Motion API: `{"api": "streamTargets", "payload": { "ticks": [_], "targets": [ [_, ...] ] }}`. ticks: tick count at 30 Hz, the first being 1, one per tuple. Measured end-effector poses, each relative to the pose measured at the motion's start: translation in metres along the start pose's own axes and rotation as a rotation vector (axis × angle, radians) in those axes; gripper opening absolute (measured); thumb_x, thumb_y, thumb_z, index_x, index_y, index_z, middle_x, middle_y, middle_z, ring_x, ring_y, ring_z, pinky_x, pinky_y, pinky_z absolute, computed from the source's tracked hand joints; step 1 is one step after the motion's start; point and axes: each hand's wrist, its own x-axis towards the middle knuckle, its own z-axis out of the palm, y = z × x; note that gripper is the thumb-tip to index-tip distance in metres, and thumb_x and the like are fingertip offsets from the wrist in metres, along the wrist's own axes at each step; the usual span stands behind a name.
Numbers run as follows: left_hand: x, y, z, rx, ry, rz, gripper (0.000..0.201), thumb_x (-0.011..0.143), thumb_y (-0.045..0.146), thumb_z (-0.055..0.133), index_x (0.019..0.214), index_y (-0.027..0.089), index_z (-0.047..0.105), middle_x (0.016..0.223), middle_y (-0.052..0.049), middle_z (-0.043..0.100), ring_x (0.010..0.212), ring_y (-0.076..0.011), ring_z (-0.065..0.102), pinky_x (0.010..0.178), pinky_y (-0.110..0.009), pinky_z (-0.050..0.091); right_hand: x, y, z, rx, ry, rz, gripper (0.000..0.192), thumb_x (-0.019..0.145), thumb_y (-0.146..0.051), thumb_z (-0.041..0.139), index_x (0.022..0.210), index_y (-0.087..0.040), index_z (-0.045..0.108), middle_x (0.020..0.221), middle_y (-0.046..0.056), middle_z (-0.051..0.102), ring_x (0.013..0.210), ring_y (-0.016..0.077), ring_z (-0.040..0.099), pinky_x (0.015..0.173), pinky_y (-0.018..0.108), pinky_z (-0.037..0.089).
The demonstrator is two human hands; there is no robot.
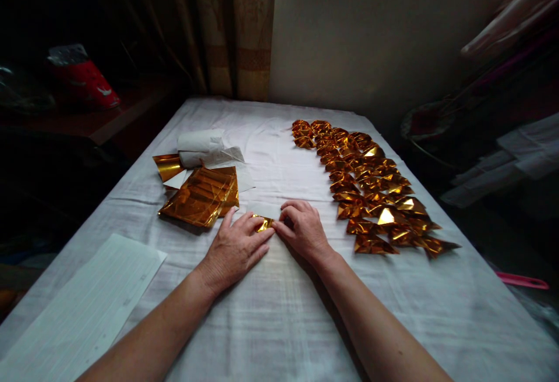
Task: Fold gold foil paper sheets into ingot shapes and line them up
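Note:
A small piece of gold foil paper [264, 223] lies on the white cloth between my two hands, with a pale paper edge [262, 207] behind it. My left hand [238, 246] holds its left side down, fingers stretched over it. With curled fingers and thumb, my right hand [304, 229] pinches the right end. My fingers cover much of the piece. Just left of my left hand rests a stack of flat gold foil sheets [198, 195]. To the right stand rows of folded gold foil pieces [369, 195], several in each row.
White crumpled paper [203, 148] and a curled foil sheet [168, 166] lie behind the stack. A long pale paper strip [87, 312] is at the left front of the table [262, 335]. Beyond are a curtain [248, 27], a red container [85, 79] and a pink handle [522, 280].

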Motion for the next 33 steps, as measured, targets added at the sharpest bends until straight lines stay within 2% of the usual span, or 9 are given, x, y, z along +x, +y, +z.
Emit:
{"api": "streamTargets", "payload": {
  "ticks": [9, 13, 21, 26, 28, 33],
  "targets": [
    [-0.001, 0.001, 0.001, -0.003, -0.012, -0.015, 0.029, 0.093, 0.032, 0.055, 0.121, 0.029, 0.064, 0.122, -0.006, 0.064, 0.122, -0.0298, 0.053, 0.111, -0.060, 0.025, 0.005, -0.015, 0.004, -0.113, 0.026, 0.137, 0.017, 0.082, -0.034, 0.070, 0.074, -0.022, 0.061, 0.093, 0.003, 0.065, 0.092, 0.0217, 0.054, 0.080, 0.033, 0.034],
    [-0.001, 0.002, 0.001, -0.011, -0.012, -0.016, 0.030, 0.093, 0.033, 0.056, 0.121, 0.029, 0.064, 0.123, -0.006, 0.064, 0.122, -0.0294, 0.053, 0.111, -0.060, 0.024, 0.008, -0.016, 0.007, -0.164, 0.026, 0.154, 0.020, 0.082, -0.038, 0.071, 0.074, -0.022, 0.062, 0.090, 0.004, 0.064, 0.091, 0.0225, 0.053, 0.078, 0.033, 0.033],
    [-0.001, 0.001, 0.001, -0.046, -0.013, -0.038, 0.030, 0.093, 0.034, 0.056, 0.122, 0.029, 0.064, 0.123, -0.006, 0.065, 0.123, -0.0297, 0.053, 0.110, -0.060, 0.025, -0.006, -0.005, 0.003, -0.086, 0.037, 0.082, 0.016, 0.083, -0.038, 0.069, 0.085, -0.023, 0.062, 0.104, 0.005, 0.066, 0.099, 0.0226, 0.055, 0.084, 0.035, 0.035],
    [0.000, 0.002, 0.000, -0.059, 0.006, -0.045, 0.028, 0.092, 0.033, 0.057, 0.119, 0.030, 0.066, 0.121, -0.004, 0.066, 0.120, -0.0275, 0.055, 0.112, -0.058, 0.022, -0.006, 0.001, 0.003, -0.051, 0.069, 0.126, 0.003, 0.087, -0.024, 0.062, 0.084, -0.023, 0.062, 0.102, 0.004, 0.067, 0.100, 0.0223, 0.056, 0.085, 0.035, 0.037],
    [0.000, 0.002, 0.000, -0.057, 0.014, -0.045, 0.027, 0.092, 0.033, 0.057, 0.117, 0.030, 0.067, 0.120, -0.004, 0.066, 0.118, -0.0273, 0.056, 0.112, -0.058, 0.023, -0.006, 0.003, 0.003, -0.038, 0.088, 0.116, 0.006, 0.087, -0.019, 0.059, 0.084, -0.023, 0.063, 0.100, 0.004, 0.068, 0.099, 0.0221, 0.056, 0.084, 0.035, 0.038],
    [0.002, 0.003, 0.001, -0.070, 0.042, -0.053, 0.024, 0.093, 0.031, 0.056, 0.114, 0.031, 0.068, 0.116, -0.004, 0.067, 0.115, -0.0253, 0.057, 0.112, -0.058, 0.023, -0.016, -0.002, -0.002, -0.024, 0.141, -0.051, 0.015, 0.086, -0.014, 0.053, 0.091, -0.022, 0.065, 0.099, 0.005, 0.068, 0.093, 0.0210, 0.057, 0.082, 0.034, 0.042]
  ]
}}
